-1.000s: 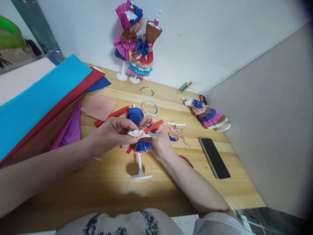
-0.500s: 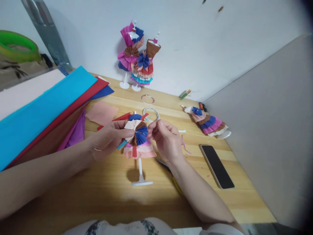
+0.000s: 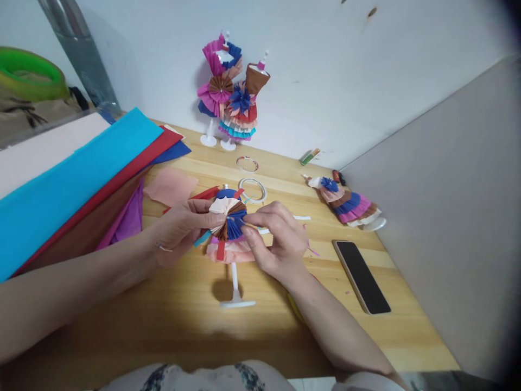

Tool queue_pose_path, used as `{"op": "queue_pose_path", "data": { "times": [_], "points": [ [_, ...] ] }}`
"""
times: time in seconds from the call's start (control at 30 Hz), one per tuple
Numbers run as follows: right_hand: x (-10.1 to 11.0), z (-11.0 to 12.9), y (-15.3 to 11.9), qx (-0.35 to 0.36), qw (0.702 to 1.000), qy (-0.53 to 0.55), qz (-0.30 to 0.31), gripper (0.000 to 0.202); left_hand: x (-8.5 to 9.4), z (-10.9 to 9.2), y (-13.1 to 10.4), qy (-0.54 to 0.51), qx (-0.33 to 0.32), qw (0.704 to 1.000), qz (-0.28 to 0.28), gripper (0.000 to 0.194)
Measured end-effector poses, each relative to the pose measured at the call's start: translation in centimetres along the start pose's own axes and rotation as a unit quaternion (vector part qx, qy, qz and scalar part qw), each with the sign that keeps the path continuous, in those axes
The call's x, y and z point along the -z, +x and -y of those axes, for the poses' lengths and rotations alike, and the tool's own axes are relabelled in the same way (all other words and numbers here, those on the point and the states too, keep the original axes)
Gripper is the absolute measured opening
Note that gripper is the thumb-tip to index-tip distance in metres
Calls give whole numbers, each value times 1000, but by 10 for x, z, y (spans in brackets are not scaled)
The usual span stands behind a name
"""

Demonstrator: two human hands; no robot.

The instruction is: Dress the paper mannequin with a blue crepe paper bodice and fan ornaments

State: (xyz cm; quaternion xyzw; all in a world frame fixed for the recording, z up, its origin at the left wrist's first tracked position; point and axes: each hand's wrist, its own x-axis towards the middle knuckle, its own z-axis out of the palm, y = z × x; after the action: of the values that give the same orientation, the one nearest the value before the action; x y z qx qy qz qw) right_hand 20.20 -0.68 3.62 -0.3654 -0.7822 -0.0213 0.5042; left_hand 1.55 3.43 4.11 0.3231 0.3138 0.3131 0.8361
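A round pleated paper rosette point(image 3: 228, 218) in cream, brown and blue sits against a small dressed doll stand point(image 3: 235, 282) on the table. My left hand point(image 3: 185, 225) grips the rosette's left side, thumb on its front. At its right edge, my right hand point(image 3: 277, 236) has thumb and forefinger on the blue pleats. Below the rosette show a pale pink ruffled skirt point(image 3: 230, 253), a red strip point(image 3: 220, 250) and the white base. A blue top point(image 3: 226, 193) shows above it.
Crepe paper sheets point(image 3: 81, 157) lie at left. Two dressed stands point(image 3: 238, 108) rise at the back, another dressed stand point(image 3: 350, 205) lies at right. A phone point(image 3: 362, 277), tape rings point(image 3: 253, 190) and partly hidden yellow-handled tool point(image 3: 296, 308) rest on the table.
My right hand has changed its pose: its thumb and forefinger have spread and moved onto the rosette's blue pleats. My left hand keeps its hold on the rosette.
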Motion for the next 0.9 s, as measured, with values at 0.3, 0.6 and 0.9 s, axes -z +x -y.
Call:
{"op": "queue_pose_path", "data": {
  "times": [0.3,0.6,0.9],
  "points": [
    [1,-1,0,8,999,-39,33,14,1,4,0,10,-9,1000,7,18],
    [2,3,1,-14,997,20,67,13,-3,-5,0,-4,-15,1000,10,16],
    [3,3,2,-2,999,31,45,11,-2,-6,1,17,-24,999,14,14]
  ]
}}
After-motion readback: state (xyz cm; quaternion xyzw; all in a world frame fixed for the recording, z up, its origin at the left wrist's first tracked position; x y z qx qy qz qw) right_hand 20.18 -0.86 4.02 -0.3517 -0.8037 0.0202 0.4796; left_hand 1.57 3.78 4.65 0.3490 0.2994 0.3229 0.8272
